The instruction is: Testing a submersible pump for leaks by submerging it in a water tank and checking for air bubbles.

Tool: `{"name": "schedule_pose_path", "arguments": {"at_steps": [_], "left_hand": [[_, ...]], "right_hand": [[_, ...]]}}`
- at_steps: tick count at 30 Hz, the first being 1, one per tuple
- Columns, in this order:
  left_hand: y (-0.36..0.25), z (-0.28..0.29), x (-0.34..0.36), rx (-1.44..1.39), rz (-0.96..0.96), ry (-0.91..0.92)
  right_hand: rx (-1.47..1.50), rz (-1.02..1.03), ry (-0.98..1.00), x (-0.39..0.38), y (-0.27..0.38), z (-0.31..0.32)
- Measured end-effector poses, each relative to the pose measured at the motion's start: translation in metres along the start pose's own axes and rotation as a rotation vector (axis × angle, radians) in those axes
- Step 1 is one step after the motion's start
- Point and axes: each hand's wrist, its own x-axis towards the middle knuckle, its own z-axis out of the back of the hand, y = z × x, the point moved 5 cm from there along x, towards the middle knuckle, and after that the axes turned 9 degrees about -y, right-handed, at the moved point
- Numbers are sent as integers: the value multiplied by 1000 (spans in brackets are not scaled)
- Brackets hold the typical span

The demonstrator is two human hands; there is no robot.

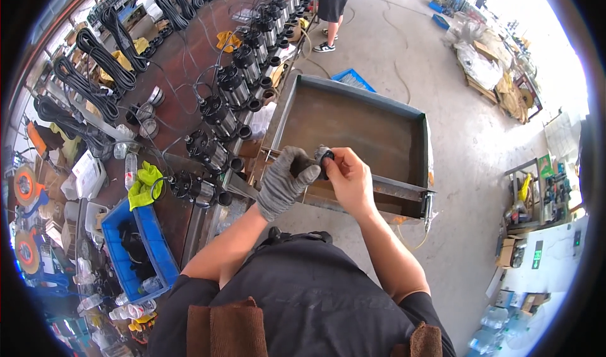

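Observation:
In front of my chest, both hands meet over the near side of a water-filled metal tank (353, 120). My right hand (351, 177), bare, pinches a small black round part (326, 160) between thumb and fingers. My left hand (282, 183) wears a grey knitted glove with a dark palm. Its fingers are curled, and the gloved tips press against the left side of the same part. What kind of part it is cannot be made out, since fingers cover most of it. A metal bar (404, 188) crosses the tank just beyond my right wrist.
Black-and-silver pumps (218, 117) line the bench to the left. Coiled black cables (104, 57) hang behind them. Nearer lie a yellow-green glove (145, 185) and a blue crate (161, 246) with black parts. A person (332, 10) stands far ahead; a blue tray (355, 78) sits behind the tank.

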Motion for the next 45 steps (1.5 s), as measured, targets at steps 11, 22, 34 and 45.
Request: {"name": "schedule_pose_path", "arguments": {"at_steps": [11,22,34,45], "left_hand": [[15,-2,12,-270,151,-237],[-2,6,13,340,-515,-15],[-35,-57,3,658,-841,227],[-13,-86,12,742,-706,462]], "right_hand": [[-363,219,-124,7,-31,-14],[1127,-789,-199,24,-83,-38],[27,413,351,49,-34,-6],[732,-469,102,78,-61,-34]]}}
